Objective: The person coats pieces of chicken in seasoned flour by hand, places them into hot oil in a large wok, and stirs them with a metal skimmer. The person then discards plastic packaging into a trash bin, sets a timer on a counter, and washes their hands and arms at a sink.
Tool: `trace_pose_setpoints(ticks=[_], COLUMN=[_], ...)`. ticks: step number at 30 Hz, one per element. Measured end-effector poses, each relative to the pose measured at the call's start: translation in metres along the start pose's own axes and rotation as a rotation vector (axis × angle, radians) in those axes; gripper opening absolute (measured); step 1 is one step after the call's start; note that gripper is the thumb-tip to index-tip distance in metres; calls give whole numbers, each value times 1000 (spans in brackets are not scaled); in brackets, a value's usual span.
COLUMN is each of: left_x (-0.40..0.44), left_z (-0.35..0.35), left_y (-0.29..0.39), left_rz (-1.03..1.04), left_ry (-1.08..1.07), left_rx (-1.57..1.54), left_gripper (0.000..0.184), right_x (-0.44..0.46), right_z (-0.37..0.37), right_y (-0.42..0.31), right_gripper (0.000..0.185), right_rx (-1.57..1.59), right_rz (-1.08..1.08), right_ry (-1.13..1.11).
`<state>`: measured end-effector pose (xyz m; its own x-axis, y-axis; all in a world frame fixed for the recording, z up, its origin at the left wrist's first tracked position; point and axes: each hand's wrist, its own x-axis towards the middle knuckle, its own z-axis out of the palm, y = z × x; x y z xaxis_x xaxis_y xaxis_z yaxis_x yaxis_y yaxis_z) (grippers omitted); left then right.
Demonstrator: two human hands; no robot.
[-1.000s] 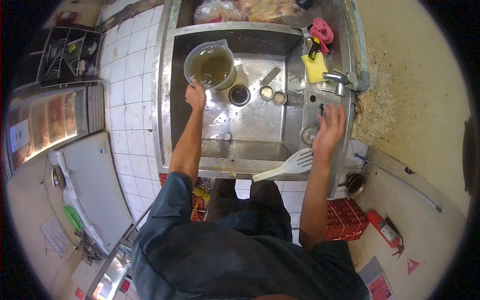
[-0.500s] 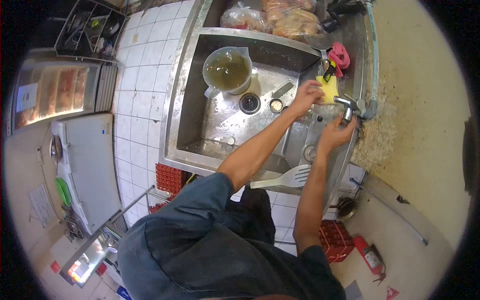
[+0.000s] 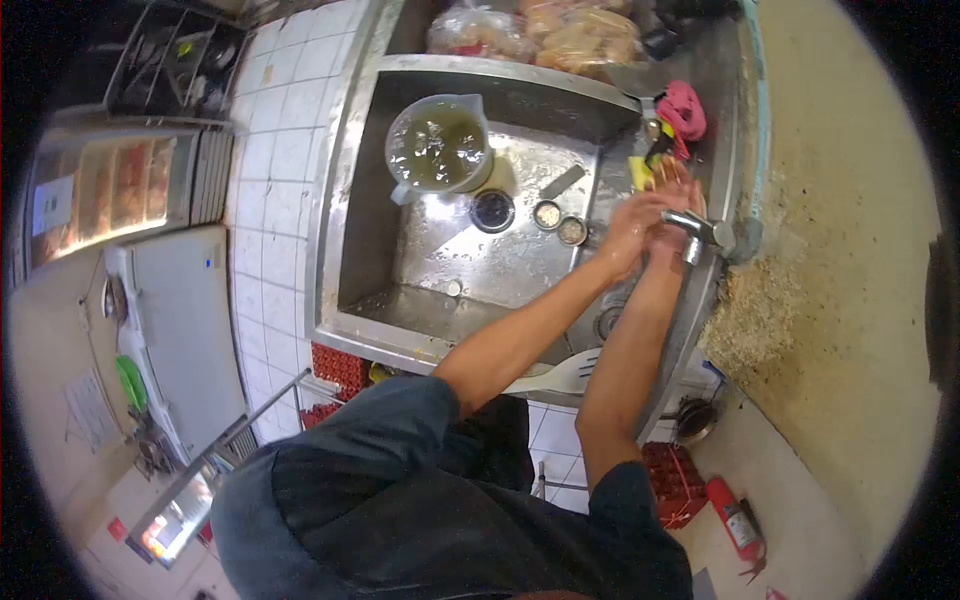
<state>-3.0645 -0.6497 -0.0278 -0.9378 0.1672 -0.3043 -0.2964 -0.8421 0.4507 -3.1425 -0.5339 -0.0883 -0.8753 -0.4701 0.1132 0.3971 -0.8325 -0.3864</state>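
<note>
My left hand and my right hand are together beneath a metal faucet at the right side of the sink. My right hand's fingers stretch away from me, the hand open. Across its palm and wrist lies my left hand, touching it, with fingers that look extended and partly overlap the right hand. The faucet covers part of both hands. Just beyond the fingertips is a yellow cloth or sponge, partly hidden. A bunched pink cloth lies farther back.
Inside the metal sink stand a jug of cloudy liquid, a black drain and two small round strainers. A white slotted turner lies on the near edge. Bagged food fills the far basin. A fire extinguisher stands right.
My right hand has left the faucet handle area and reached forward under the spout. My left hand has moved off the yellow cloth onto my right hand.
</note>
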Motion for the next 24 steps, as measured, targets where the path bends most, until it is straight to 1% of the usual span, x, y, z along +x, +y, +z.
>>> trace_pose_setpoints(ticks=[1, 2, 3, 4, 5, 6, 7, 8, 10, 11, 12, 14, 15, 16, 18, 20, 22, 24], left_x=[-9, -19, -29, -37, -42, -41, -33, -17, 14, 28, 35, 46, 45, 30, -9, -45, -64, -65], left_z=[-4, -5, -2, 3, 7, 10, 0, -19, -21, -10, -4, -15, -18, -16, -7, 0, 2, 1], left_y=[-4, -6, -6, -2, 5, 13, 6, -9, -10, 0, 11, 7, -1, -3, -6, -13, -17, -18], left_rz=[105, 216, 88, -34, -156, -314, -375, -428, -415, -348, -275, -146, -137, -189, -327, -462, -555, -497], left_ry=[117, 234, 219, 205, 195, -19, -222, -428, -445, -248, -46, 2, -10, -35, -97, -155, -198, -199], left_rx=[222, 442, 302, 166, 31, -239, -346, -448, -550, -553, -554, -612, -626, -629, -646, -672, -677, -607], left_gripper=[39, 42, 45, 48, 51, 55, 55, 54, 54, 54, 54, 52, 51, 50, 49, 48, 48, 49], right_x=[5, 13, 22, 28, 34, 40, 45, 47, 43, 41, 40, 38, 35, 37, 46, 48, 42, 24], right_z=[12, 25, 37, 39, 49, 60, 71, 79, 71, 57, 41, 58, 68, 68, 68, 72, 75, 76], right_y=[1, 2, 1, -3, -4, -1, 2, 5, 9, 15, 24, 33, 30, 26, 17, 14, 18, 29], right_gripper=[46, 44, 42, 36, 35, 35, 34, 32, 32, 32, 35, 38, 39, 45, 46, 47, 48, 48], right_rx=[0, 27, 56, 87, 195, 306, 420, 390, 528, 602, 619, 558, 515, 465, 445, 490, 572, 713], right_rz=[-44, -110, -170, -169, -172, -171, -165, -205, -221, -224, -208, -115, -83, -102, -122, -136, -148, -149], right_ry=[92, 100, 99, 125, 96, 69, 41, 69, 141, 179, 90, 135, 161, 110, 56, 54, 86, 162])
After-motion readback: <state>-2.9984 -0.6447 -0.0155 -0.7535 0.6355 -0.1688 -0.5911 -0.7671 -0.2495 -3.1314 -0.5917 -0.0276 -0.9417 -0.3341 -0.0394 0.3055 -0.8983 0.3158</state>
